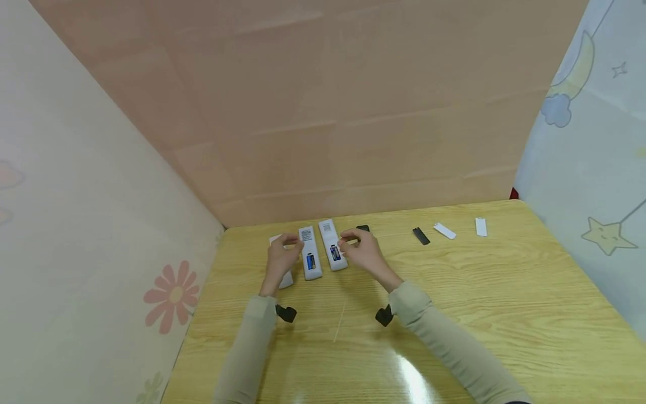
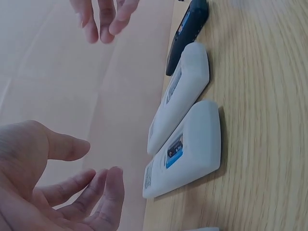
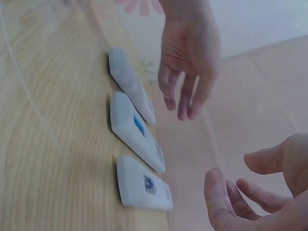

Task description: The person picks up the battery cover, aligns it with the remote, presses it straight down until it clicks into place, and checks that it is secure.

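Note:
My left hand (image 1: 282, 259) hovers over the leftmost white remote control (image 1: 286, 279) and partly hides it. Its fingers are loosely bent and hold nothing, as the left wrist view shows. To its right lies a middle white remote (image 1: 312, 271), with blue batteries (image 1: 310, 261) showing in its uncovered compartment. A third white remote (image 1: 327, 228) also shows batteries (image 1: 335, 253). Beside that one, my right hand (image 1: 365, 253) is held in the air, thumb and fingers apart with nothing between them. A black remote (image 2: 185, 36) lies behind the right hand, mostly hidden in the head view.
On the wooden table (image 1: 479, 314), farther right, lie a black battery cover (image 1: 421, 236) and two white covers, one slanted (image 1: 444, 230) and one nearly straight (image 1: 481, 226). A brown-pink wall (image 1: 343, 112) stands behind the table; patterned walls flank it.

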{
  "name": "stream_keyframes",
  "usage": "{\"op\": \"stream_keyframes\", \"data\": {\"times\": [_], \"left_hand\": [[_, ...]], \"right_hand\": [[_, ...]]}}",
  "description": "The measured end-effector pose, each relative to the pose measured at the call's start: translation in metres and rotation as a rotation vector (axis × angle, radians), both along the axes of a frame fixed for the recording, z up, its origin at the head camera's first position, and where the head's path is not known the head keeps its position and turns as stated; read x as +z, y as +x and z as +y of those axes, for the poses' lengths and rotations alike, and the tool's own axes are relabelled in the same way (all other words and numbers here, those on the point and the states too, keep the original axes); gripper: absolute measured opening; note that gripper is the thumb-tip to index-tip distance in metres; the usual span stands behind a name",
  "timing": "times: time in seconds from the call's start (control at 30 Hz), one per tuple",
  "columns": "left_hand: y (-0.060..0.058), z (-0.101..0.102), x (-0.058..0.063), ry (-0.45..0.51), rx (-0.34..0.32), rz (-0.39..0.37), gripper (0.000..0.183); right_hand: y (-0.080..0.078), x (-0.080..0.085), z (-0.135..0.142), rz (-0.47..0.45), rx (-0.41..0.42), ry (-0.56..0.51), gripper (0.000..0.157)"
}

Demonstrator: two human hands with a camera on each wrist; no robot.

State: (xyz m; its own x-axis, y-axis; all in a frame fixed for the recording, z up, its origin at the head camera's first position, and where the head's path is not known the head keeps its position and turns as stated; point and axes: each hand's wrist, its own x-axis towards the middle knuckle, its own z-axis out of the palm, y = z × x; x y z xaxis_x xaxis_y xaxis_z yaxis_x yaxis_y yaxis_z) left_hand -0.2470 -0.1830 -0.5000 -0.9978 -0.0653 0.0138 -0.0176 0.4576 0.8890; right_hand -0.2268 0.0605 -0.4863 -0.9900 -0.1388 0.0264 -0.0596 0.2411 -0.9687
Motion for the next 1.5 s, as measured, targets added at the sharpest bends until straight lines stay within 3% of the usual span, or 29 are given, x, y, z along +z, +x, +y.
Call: {"op": "stream_keyframes", "data": {"times": [0.17, 0.63, 1.07, 1.5], "left_hand": [[0.001, 0.003, -0.001, 0.025, -0.022, 0.022, 0.034], [0.007, 0.020, -0.001, 0.162, -0.101, -0.031, 0.032], [0.003, 0.048, -0.013, 0.131, -0.138, -0.042, 0.038], [0.004, 0.068, -0.007, 0.090, -0.157, -0.071, 0.034]], "right_hand": [[0.000, 0.000, 0.020, 0.017, -0.012, -0.031, 0.031], [0.000, -0.005, 0.076, -0.003, -0.052, -0.007, 0.038], [-0.014, -0.024, 0.116, 0.003, -0.154, 0.127, 0.036], [-0.023, -0.027, 0.146, 0.003, -0.207, 0.147, 0.035]]}}
